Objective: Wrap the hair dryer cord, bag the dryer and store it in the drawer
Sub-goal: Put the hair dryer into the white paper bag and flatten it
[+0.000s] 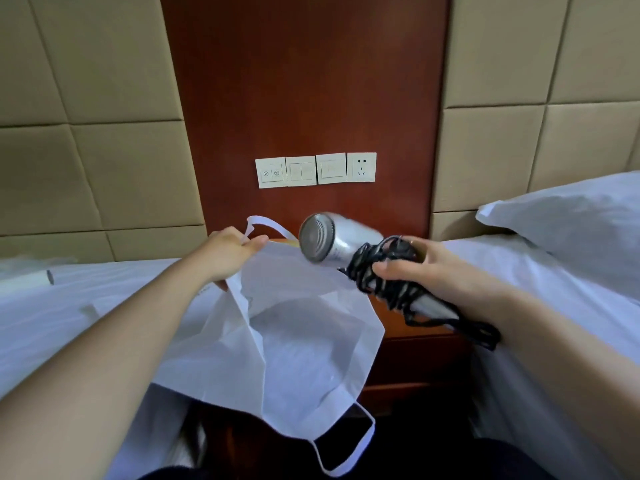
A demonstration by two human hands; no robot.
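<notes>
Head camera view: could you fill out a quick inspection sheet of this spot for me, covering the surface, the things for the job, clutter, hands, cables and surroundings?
Surface: wooden nightstand between two white beds, mostly hidden by the bag.
Job's things: silver hair dryer held in the air above the white bag; the bag's mouth is held open; dryer not yet inside.
Clutter: a small white object on the left bed, too blurred to identify.
Hands: left hand grips the bag's rim and handle; right hand grips the dryer's handle.
Cables: black cord wound around the dryer handle, a loop trailing.
Surroundings: switch and socket panel on the wooden wall; pillow on the right bed.
</notes>
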